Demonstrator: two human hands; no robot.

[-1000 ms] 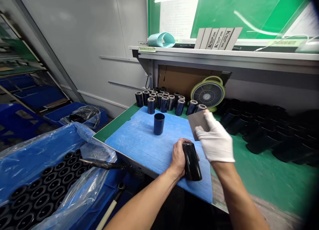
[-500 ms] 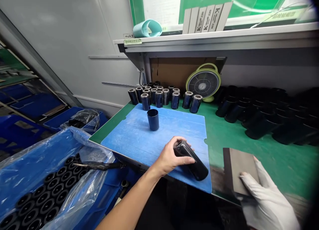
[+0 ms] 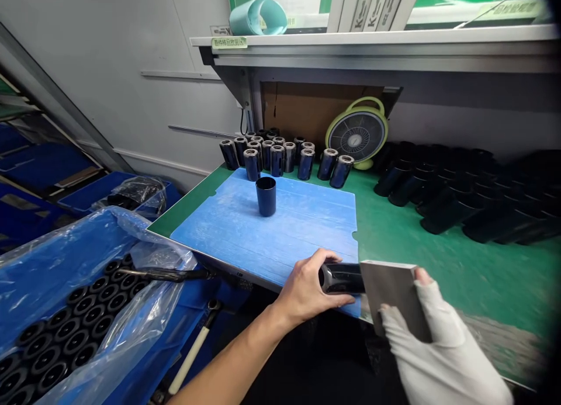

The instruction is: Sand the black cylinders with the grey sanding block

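Observation:
My bare left hand (image 3: 307, 288) is wrapped round a glossy black cylinder (image 3: 344, 277), which lies sideways over the front right of the blue mat (image 3: 219, 229). In a white glove with bare fingertips, my right hand (image 3: 433, 329) grips a flat grey-brown block (image 3: 394, 294). The block's left face is up against the cylinder's right end. A dark cup (image 3: 266, 196) stands upright, open end up, toward the back of the mat.
Behind the mat stand several shiny cylinders (image 3: 277, 161) and a green fan (image 3: 357, 137). Many black cylinders (image 3: 451, 209) crowd the right. Lower left, a plastic-lined blue bin (image 3: 87, 235) holds black parts. A shelf (image 3: 328, 41) spans above.
The block has moved left and now meets the cylinder's end. My left hand has turned the cylinder from slanting to nearly level. The whole view has shifted a little.

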